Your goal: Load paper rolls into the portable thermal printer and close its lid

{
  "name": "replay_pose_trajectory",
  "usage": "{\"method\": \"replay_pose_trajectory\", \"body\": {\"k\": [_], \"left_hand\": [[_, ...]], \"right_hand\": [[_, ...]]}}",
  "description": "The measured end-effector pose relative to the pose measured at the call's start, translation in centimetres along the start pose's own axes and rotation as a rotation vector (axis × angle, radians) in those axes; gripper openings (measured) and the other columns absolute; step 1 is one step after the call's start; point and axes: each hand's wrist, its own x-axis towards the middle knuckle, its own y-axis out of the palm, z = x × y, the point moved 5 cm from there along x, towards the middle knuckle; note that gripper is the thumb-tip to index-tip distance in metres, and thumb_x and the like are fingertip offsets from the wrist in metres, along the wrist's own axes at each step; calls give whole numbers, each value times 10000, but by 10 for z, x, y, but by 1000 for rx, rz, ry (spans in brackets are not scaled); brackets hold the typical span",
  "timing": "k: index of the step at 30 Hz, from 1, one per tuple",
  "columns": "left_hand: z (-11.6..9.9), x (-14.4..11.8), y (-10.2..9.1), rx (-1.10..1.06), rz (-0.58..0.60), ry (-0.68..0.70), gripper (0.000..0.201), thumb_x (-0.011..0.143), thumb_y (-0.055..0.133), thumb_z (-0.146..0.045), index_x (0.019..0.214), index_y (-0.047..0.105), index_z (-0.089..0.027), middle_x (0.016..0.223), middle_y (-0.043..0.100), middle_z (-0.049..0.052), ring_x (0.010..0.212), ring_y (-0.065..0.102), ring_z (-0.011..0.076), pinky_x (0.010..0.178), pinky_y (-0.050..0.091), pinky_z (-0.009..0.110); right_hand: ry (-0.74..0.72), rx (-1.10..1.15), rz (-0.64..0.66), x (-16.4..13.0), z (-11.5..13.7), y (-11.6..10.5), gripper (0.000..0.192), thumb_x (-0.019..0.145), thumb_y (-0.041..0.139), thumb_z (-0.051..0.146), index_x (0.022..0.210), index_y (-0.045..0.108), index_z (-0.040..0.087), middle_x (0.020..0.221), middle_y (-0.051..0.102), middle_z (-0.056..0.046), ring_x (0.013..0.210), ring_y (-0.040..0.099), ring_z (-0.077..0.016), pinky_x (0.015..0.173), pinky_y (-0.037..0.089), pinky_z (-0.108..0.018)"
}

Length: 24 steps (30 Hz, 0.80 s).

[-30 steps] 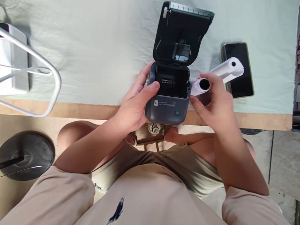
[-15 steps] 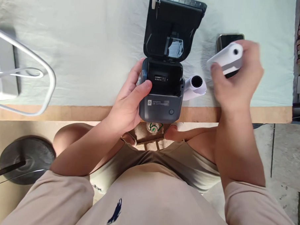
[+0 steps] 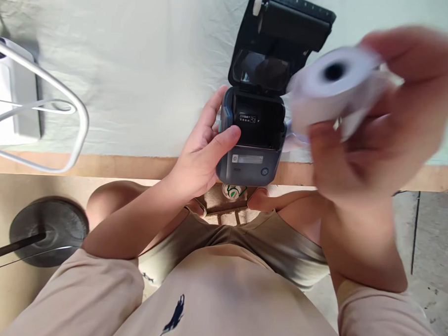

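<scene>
1. The right hand (image 3: 382,125), blurred, curls around a white paper roll (image 3: 331,86), raised to the right of the printer.
2. The left hand (image 3: 204,147) clasps the left side of the thermal printer (image 3: 253,139), thumb on its front edge.
3. The printer sits lid-up at the bench's (image 3: 135,166) near edge.

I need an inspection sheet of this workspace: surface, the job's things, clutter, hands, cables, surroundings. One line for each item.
Surface: table with a wooden front edge, covered by a pale cloth.
Job's things: dark printer at the table edge, lid open, paper bay empty; white paper roll, blurred, held above the table.
Clutter: white box at far left, with a white wire frame over it.
Hands: left hand grips the printer's side; right hand holds the paper roll.
Cables: nothing seen.
Surroundings: dark round stand base on the floor at left; concrete floor at right.
</scene>
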Motion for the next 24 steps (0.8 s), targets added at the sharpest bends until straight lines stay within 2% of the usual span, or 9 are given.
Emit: {"method": "replay_pose_trajectory", "body": {"k": [2,4,7,10,13,15,17,20,24], "left_hand": [[2,-1,-1,39,31,33,989,1064,854,-363,1926,371,-343,1625,820,79,1668,709,399,1313,698,498],[3,-2,-3,76,34,48,1035,1041,866,-385,1938,350,-353,1630,817,68,1658,717,401,1291,710,493],[4,-4,-3,90,24,38,1099,1002,906,-419,1942,339,-374,1632,808,77,1685,689,426,1318,683,516],[3,-4,-2,83,37,19,1170,970,951,-438,1948,316,-359,1590,816,105,1729,638,460,1366,641,559],[1,-2,-1,57,53,37,981,1045,851,-410,1904,386,-312,1628,798,103,1751,614,433,1409,607,574],[0,-1,-1,23,63,70,779,1104,764,-409,1821,491,-271,1716,750,101,1762,600,411,1433,586,577],[-1,0,-3,24,69,68,709,1103,778,-427,1762,558,-282,1743,735,83,1778,582,412,1435,584,584],[1,-1,-6,80,60,7,916,983,924,-397,1807,528,-354,1644,799,59,1767,590,469,1384,631,612],[1,-2,-5,90,75,-24,1166,868,1009,-360,1883,436,-334,1589,828,106,1717,629,536,1348,658,640]], "right_hand": [[-152,-95,-129,-1,11,5,459,1112,576,337,1562,561,429,1479,735,-20,1210,829,-258,1052,680,-463],[-178,-246,-183,-2,13,6,379,989,659,194,1331,642,357,1204,795,3,1024,816,-244,964,657,-438],[-108,-401,-65,1,5,8,386,881,706,153,1220,644,326,1165,845,-4,1056,825,-285,977,634,-481],[-163,-396,-11,3,-2,10,255,930,710,201,1162,686,304,1174,886,-20,1179,848,-328,981,612,-512],[-222,-331,-35,3,-4,15,82,1054,702,243,1097,753,292,1211,899,-26,1267,846,-334,1039,599,-527],[-248,-264,-84,2,-1,17,102,1114,691,280,1059,776,292,1147,891,-14,1223,852,-310,1039,594,-515],[-285,-209,-92,0,3,19,133,1139,702,363,1058,791,307,1080,879,4,1194,859,-293,1035,607,-504],[-358,-123,-117,0,9,16,199,1136,692,470,1058,795,319,1047,881,7,1146,868,-279,1039,651,-502],[-292,-67,-307,4,6,1,118,1055,682,305,956,747,311,924,842,16,928,814,-236,900,659,-473]]}}
